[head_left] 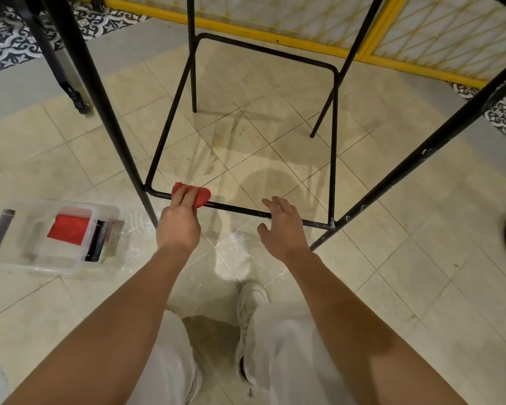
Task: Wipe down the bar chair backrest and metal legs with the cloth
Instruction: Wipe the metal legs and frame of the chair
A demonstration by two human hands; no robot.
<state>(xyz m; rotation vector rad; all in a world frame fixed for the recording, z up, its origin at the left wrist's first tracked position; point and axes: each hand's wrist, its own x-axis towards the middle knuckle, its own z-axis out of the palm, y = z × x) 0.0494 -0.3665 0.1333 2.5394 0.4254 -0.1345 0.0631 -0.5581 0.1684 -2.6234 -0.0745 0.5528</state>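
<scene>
The left hand (178,226) is holding a small red cloth (202,194). The cloth is soft and bunched into a lump. The fingers are lying over the top of it and curling round it, pressing it onto the black bar (246,211). This bar is thin, round and made of metal. It is sitting low, just above the floor, and is joining up with three more bars to make a square ring with round corners.

The right hand (281,229) is holding nothing. Its fingers are spread wide and bent a little, and the tips are sitting right at the same bar, a bit apart from the cloth. I cannot tell if they are touching it.

The left front leg (111,118) and the right front leg (421,159) are long, straight black poles leaning outward. The right one is showing little white chips in its paint.

On the floor by the left arm, a see-through plastic box (56,263) is sitting with a flat folded red cloth (69,229) inside. The floor tiles (392,258) are pale, smooth and square, with white dusty scratches. A white shoe (250,299) is peeking out between the arms. A yellow fence (275,39) with a criss-cross pattern is standing behind the chair
</scene>
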